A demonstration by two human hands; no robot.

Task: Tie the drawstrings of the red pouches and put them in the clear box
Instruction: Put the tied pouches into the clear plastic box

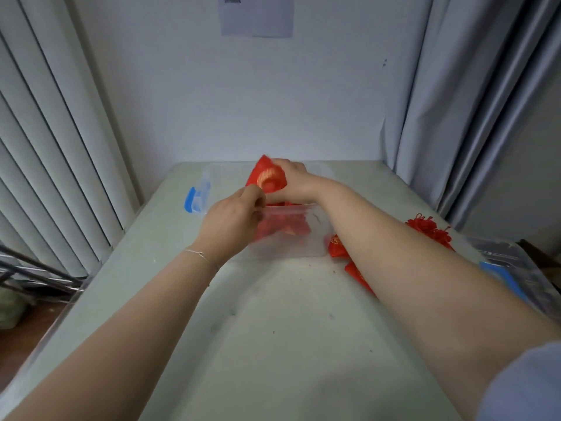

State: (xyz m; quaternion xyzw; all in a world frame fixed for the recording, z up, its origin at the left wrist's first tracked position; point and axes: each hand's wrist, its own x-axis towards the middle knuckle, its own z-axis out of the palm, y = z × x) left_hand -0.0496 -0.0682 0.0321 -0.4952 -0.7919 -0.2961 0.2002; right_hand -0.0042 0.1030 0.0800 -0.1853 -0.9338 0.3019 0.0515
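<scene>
A red pouch with gold print is held up above the clear box, which stands in the middle of the table. My right hand grips the pouch from the right side. My left hand pinches its lower end, where the drawstrings would be; the strings themselves are hidden. Inside the clear box lie other red pouches. More red pouches lie on the table right of the box, partly under my right forearm.
A clear lid with blue clips lies left of the box. A heap of red tassels sits at the right. Another clear container with a blue clip stands at the table's right edge. Curtains hang on both sides.
</scene>
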